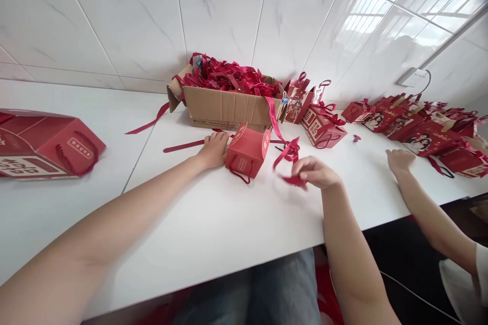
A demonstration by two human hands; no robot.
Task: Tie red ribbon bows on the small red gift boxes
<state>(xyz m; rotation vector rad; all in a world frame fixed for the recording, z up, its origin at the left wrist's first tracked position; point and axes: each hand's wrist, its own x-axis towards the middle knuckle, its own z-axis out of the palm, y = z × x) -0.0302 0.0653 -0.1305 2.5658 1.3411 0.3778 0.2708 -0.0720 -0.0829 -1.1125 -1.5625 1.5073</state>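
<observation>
A small red gift box with a twisted cord handle stands on the white table in front of me. My left hand grips its left side, fingers curled at the back corner. Right of the box, my right hand pinches a dark red ribbon, which is looped and slightly blurred. A ribbon strip lies flat by my left wrist. Just behind the gift box is a cardboard box heaped with red ribbons; one strand hangs over its front.
Larger red boxes lie at the left. Ribbon-tied boxes stand to the right of the carton, and several more line the far right. A co-worker's hand rests on the table there. White tiled wall rises behind.
</observation>
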